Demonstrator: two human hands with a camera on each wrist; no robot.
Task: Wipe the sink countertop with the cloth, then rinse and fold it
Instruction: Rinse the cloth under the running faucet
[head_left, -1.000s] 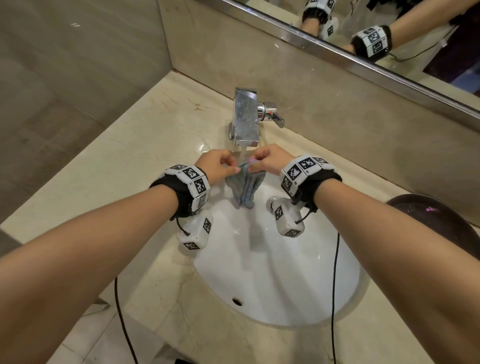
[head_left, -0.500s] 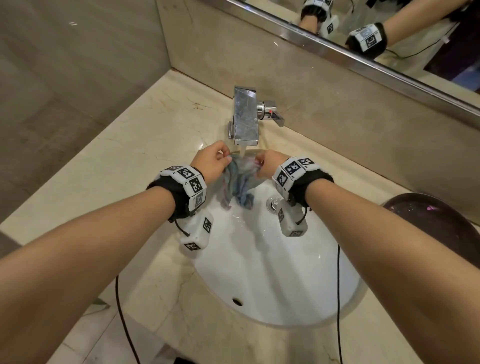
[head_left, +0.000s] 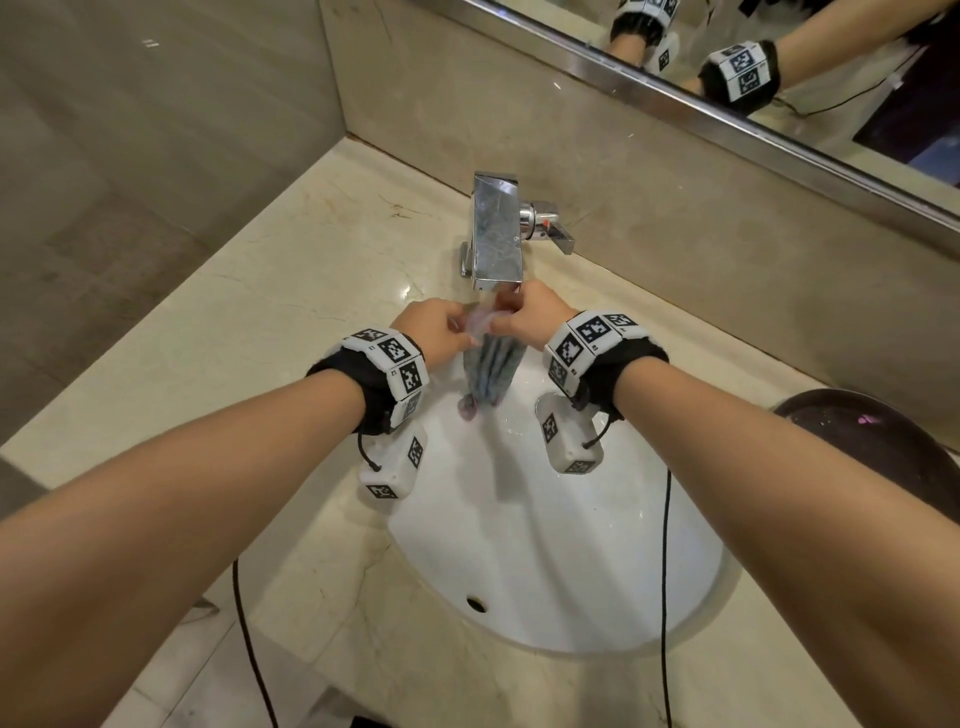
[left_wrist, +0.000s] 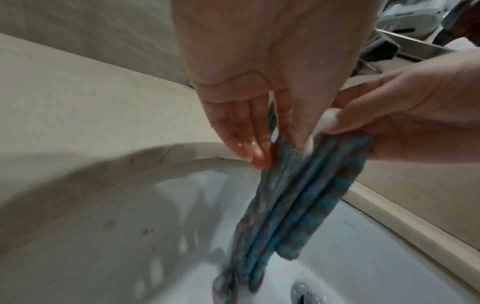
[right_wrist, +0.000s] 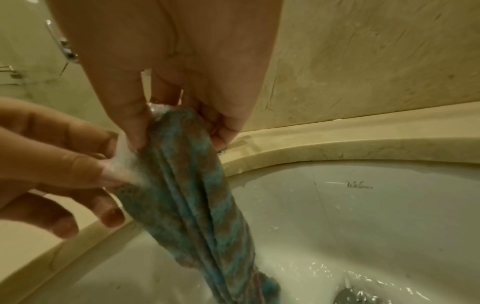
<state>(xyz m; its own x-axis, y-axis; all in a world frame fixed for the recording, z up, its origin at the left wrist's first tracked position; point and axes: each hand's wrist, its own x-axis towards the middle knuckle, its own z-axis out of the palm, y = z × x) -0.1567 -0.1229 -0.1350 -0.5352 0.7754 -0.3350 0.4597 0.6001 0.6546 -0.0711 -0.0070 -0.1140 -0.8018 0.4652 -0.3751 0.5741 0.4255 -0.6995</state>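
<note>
A wet blue-and-grey striped cloth (head_left: 488, 374) hangs bunched into long folds under the faucet spout (head_left: 496, 244), its lower end down in the white basin (head_left: 545, 545). My left hand (head_left: 457, 332) pinches its top edge from the left, and my right hand (head_left: 501, 317) pinches it from the right, so the hands almost touch. Water runs over the top of the cloth. In the left wrist view, my left hand (left_wrist: 280, 152) points its fingers down along the cloth (left_wrist: 298, 195). In the right wrist view, my right hand (right_wrist: 179, 135) grips the top of the cloth (right_wrist: 197, 195).
The beige marble countertop (head_left: 291, 312) surrounds the basin, with walls behind and to the left. The faucet handle (head_left: 550, 228) sticks out to the right. A dark round bowl (head_left: 872, 431) sits at the right edge. The drain (left_wrist: 303, 292) lies below the cloth. A mirror (head_left: 779, 67) hangs above.
Half a second ago my hands were apart with the cloth spread under the water. They have come together again and the cloth is gathered into a narrow hanging bunch.
</note>
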